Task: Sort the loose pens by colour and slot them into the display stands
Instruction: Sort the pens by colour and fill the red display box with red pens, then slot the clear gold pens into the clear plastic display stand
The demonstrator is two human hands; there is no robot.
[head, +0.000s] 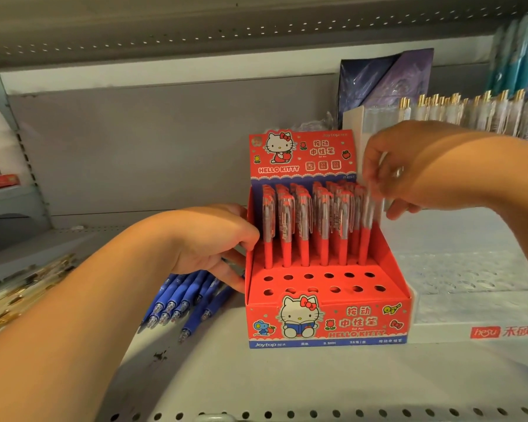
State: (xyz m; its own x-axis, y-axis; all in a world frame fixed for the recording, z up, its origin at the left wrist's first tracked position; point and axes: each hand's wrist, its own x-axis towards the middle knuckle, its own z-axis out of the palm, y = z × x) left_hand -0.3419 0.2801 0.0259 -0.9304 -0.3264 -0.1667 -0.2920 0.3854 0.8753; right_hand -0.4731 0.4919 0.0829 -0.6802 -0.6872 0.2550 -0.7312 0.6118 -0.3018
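Observation:
A red Hello Kitty display stand [326,315] sits on the shelf in front of me. Its back rows hold several red pens [302,226] upright, and its two front rows of holes show no pens. My right hand [393,169] is over the stand's right side, fingers pinching the clear top of the rightmost red pen [367,220], which stands in its hole. My left hand [214,239] grips the stand's left wall. Several loose blue pens [183,300] lie on the shelf to the stand's left, partly under my left hand.
A white stand [439,300] with clear gold-topped pens [470,114] is at the right. Gold-trimmed pens [22,278] lie at the far left. A dark plastic pack [384,83] leans against the shelf's back panel. The shelf edge [287,414] is perforated.

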